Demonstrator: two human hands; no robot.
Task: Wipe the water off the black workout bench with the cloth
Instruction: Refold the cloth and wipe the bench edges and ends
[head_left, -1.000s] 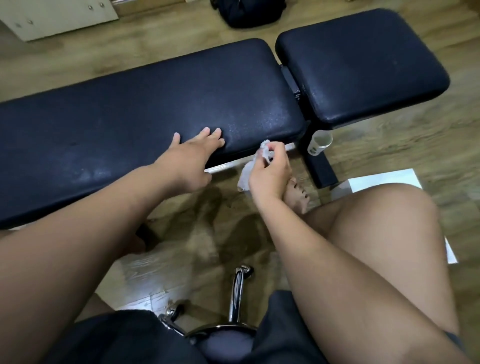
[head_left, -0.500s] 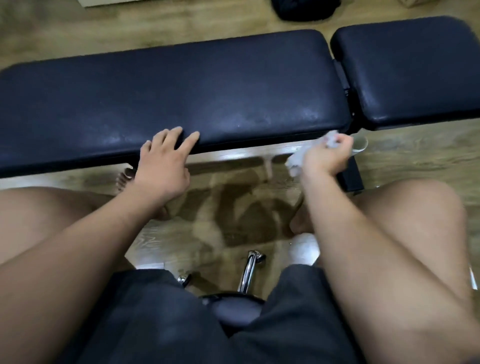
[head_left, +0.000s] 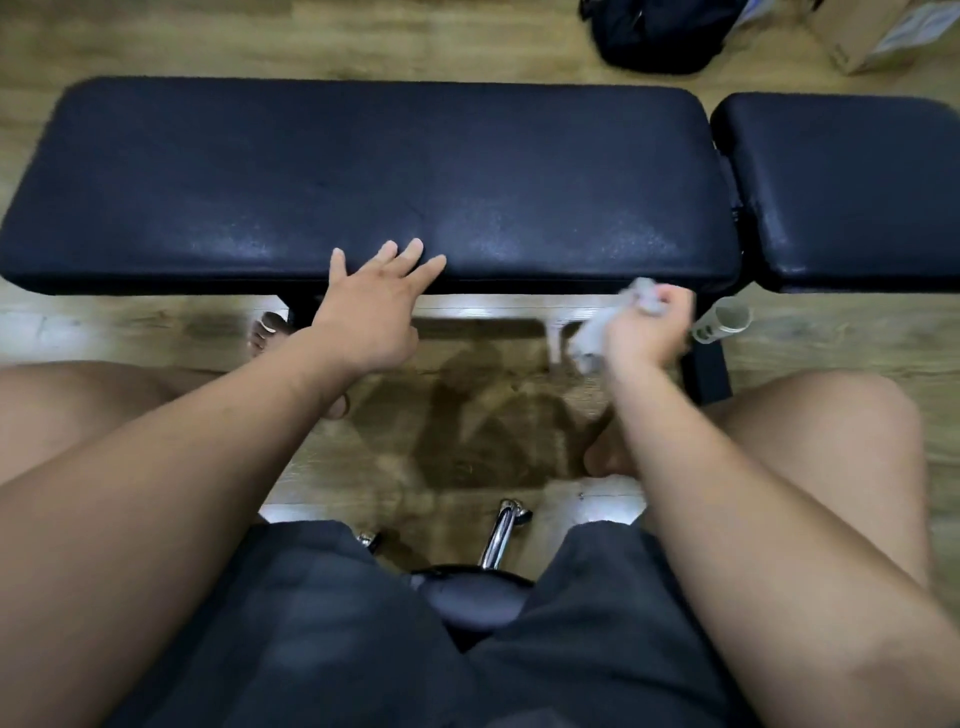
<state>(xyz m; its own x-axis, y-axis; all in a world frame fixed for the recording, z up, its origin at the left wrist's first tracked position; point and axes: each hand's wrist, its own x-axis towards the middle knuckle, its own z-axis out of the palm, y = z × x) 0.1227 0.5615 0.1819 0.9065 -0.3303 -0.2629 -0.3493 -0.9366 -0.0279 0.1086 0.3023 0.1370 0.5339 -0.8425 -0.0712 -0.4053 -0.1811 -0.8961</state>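
Two hands work at the near edge of the black workout bench (head_left: 363, 176), which lies across the view at twelve o'clock. The left hand (head_left: 371, 312), at ten o'clock from the view's centre, rests flat with straight, spread fingers on the pad's front rim, probably to brace the body and steady the bench for the stroke. The right hand (head_left: 647, 332), at two o'clock, has its fingers curled tight round the crumpled pale cloth (head_left: 589, 340), bunched so it will not slip. It sits just below the pad's top surface, and a tail of cloth hangs at seven o'clock of the fist. Whether the cloth touches the pad's side I cannot tell. A wet-looking sheen runs along the pad's front strip, so wiping seems far from finished. The next move likely calls for lifting the cloth onto that sheen.
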